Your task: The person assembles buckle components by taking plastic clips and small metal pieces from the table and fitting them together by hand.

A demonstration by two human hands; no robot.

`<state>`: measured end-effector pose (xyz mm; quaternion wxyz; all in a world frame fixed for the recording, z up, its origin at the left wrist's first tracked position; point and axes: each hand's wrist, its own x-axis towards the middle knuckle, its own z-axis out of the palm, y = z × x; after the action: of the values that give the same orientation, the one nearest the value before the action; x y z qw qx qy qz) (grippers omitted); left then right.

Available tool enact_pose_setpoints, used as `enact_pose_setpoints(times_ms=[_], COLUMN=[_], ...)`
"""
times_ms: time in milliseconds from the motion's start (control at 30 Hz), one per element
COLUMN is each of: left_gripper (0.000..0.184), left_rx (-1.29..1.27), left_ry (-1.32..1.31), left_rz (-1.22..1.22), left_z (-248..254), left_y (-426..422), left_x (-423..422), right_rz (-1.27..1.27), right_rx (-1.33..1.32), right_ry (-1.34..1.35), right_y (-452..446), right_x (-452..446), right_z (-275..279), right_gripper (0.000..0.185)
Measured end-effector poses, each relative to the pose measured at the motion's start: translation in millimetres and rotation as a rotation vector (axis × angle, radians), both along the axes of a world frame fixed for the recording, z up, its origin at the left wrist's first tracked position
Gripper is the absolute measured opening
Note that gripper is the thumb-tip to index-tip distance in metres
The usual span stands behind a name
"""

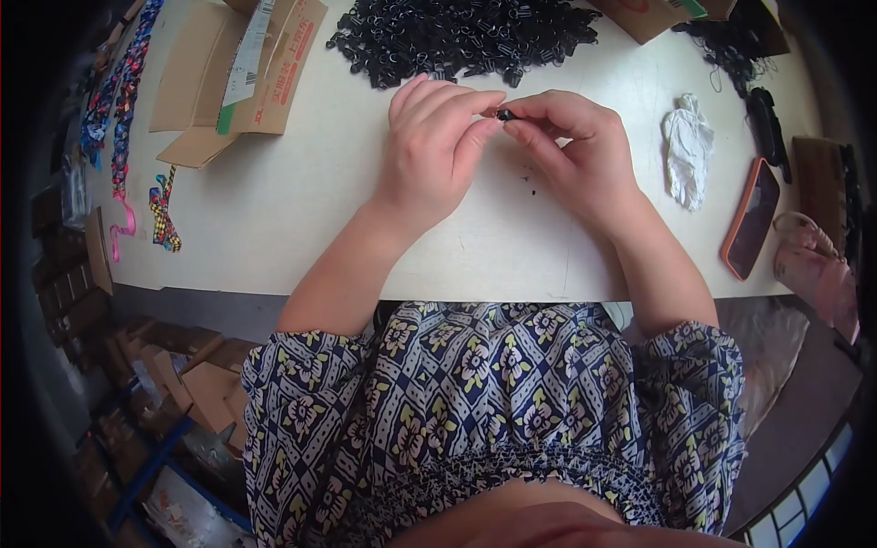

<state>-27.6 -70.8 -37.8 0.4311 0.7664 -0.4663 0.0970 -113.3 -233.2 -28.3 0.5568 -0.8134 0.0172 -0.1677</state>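
Both hands meet over the white table, just below a heap of small black clips with metal loops (466,41). Between the fingertips is a small black piece (505,115) with a shiny end, too small to make out fully. My right hand (580,146) pinches its right side with thumb and index finger. At its left end, the thumb and index finger of my left hand (431,142) are closed on something mostly hidden by the fingertips. A few dark specks (532,183) lie on the table below the hands.
An open cardboard box (279,78) stands at the upper left, near colourful braided cords (123,137) and a short patterned cord (163,215). On the right are a crumpled white cloth (688,151), an orange-edged phone (751,219) and black cords (726,55). The white table's (457,260) front edge is close to my body.
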Motion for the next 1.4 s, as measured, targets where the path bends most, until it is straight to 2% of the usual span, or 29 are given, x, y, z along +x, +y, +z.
enact_pose_setpoints(times_ms=[100,300,600,1067,1400], left_gripper=[0.016,0.01,0.009,0.016,0.01], left_rx=[-0.032,-0.028,0.012,0.017,0.041], left_ry=[0.01,0.02,0.021,-0.016,-0.057], left_rz=[-0.011,0.002,0.03,0.031,0.071], left_z=[0.6,2.5,2.5,3.6,3.0], left_y=[0.1,0.3,1.2,0.2,1.5], left_x=[0.6,0.6,-0.2,0.0,0.1], right_rz=[0.01,-0.037,-0.002,-0.043,-0.022], right_rx=[-0.023,-0.049,-0.217,-0.174,-0.208], right_ry=[-0.053,0.027,-0.136,-0.087,-0.113], right_y=[-1.3,-2.1,-6.1,-5.3,-5.4], right_x=[1.0,-0.6,2.7,1.8,2.5], right_z=[-1.9,4.3,1.2,1.8,0.7], right_gripper=[0.013,0.01,0.008,0.009,0.009])
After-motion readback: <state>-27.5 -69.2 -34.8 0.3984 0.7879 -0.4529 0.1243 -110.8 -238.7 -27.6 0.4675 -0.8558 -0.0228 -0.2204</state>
